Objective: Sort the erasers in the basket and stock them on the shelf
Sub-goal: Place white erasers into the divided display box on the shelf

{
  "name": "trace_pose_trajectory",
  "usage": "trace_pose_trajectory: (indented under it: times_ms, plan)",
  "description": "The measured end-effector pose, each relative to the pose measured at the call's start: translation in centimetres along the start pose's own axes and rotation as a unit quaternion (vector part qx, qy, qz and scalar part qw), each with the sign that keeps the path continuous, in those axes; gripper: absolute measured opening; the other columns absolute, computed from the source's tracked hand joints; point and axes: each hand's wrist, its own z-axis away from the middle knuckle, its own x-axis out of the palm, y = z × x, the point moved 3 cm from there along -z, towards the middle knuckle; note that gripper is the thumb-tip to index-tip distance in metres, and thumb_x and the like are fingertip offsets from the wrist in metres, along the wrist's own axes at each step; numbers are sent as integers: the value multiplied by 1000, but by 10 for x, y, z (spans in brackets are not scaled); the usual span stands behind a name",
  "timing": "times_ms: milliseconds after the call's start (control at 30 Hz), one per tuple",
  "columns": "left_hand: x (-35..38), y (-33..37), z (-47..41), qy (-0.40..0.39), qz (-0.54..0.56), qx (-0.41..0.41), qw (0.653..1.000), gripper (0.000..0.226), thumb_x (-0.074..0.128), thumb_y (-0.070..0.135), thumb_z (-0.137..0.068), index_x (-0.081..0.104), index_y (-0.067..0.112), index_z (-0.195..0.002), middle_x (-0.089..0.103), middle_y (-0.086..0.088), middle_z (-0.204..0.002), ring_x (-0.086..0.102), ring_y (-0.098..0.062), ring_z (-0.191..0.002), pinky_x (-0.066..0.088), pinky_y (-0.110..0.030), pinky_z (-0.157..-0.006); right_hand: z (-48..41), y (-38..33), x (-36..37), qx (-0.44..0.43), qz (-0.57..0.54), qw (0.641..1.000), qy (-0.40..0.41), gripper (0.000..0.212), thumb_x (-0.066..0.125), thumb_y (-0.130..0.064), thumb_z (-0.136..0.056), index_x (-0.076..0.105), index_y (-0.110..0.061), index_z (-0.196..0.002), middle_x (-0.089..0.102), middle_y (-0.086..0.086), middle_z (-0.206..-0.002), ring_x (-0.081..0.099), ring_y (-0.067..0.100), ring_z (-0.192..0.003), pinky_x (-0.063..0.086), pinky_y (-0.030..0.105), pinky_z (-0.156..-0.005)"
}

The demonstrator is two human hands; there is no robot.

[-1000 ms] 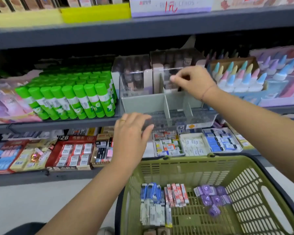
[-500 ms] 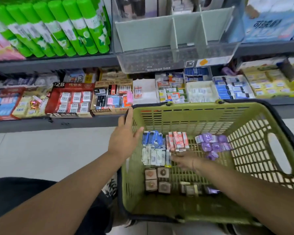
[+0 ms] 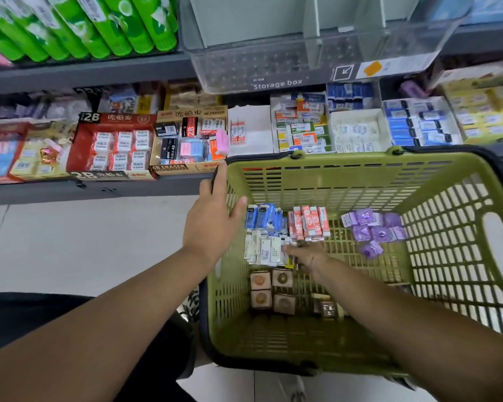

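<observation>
A green plastic basket sits on the floor below the shelf. Inside lie blue erasers, red-and-white erasers, white erasers, purple erasers and brown square ones. My left hand rests with straight fingers against the basket's left rim. My right hand reaches down into the basket, fingertips at the near edge of the red-and-white and white erasers; its fingers are partly hidden and I cannot tell whether they hold anything.
The lower shelf carries open boxes of erasers: a red 2B box, a 4B eraser box, and white, green and blue packs to the right. A clear storage box and green glue sticks stand on the shelf above.
The view has dropped from the upper shelf to the basket. My right hand left the storage box and went into the basket; my left hand came down to the basket's left rim.
</observation>
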Motion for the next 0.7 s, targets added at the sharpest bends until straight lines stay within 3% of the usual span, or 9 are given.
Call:
trace_pose_trajectory:
  times_ms: [133,367,500,567,600,667,700]
  plan:
    - [-2,0,0,6,-8,-1,1000,70,41,46,-97,2,30,-152,43,-8,-126,54,-19,-64,36,-28,-52,-5,4,6,-12,10,1000,8,80,77,-22,-78,34,-3,-143,43,13,-145,41,28,-133,32,32,-108]
    - [-2,0,1,7,0,-1,1000,69,43,45,-97,4,30,-152,43,-9,-129,54,-20,-65,38,-28,-56,-6,6,2,-9,8,1000,-12,87,81,-24,-71,35,-6,-144,49,12,-140,47,28,-128,39,39,-108]
    - [-2,1,0,3,1,1,1000,69,42,45,-97,3,31,-152,42,-9,-131,55,-22,-69,38,-29,-57,7,8,-7,1,43,999,-32,84,81,-31,-72,40,-9,-141,64,8,-107,61,25,-108,54,35,-89]
    - [-4,3,1,-10,-3,-5,1000,69,41,45,-97,3,29,-152,40,-9,-133,58,-25,-85,43,-32,-65,19,3,-18,-7,47,998,-33,79,81,-31,-71,44,-7,-137,65,7,-100,63,23,-102,57,31,-82]
    - [-5,3,1,-8,-13,-10,1000,69,41,45,-97,5,26,-153,38,-8,-137,56,-28,-101,45,-35,-76,27,-2,-25,-15,42,998,-40,79,82,-30,-71,45,-7,-137,64,9,-105,63,22,-101,57,27,-77]
    - [-10,11,1,23,-75,12,997,68,41,45,-97,12,19,-153,28,-8,-149,35,-28,-131,30,-41,-105,49,-14,-37,-41,29,996,-76,83,83,-30,-68,41,-7,-136,61,11,-119,62,19,-101,56,20,-70]
    - [-13,21,2,32,-92,37,995,67,40,45,-97,16,17,-152,23,-8,-152,24,-27,-138,19,-41,-112,63,-23,-41,-61,28,993,-102,81,83,-30,-67,42,-9,-134,61,11,-117,62,18,-100,55,19,-69]
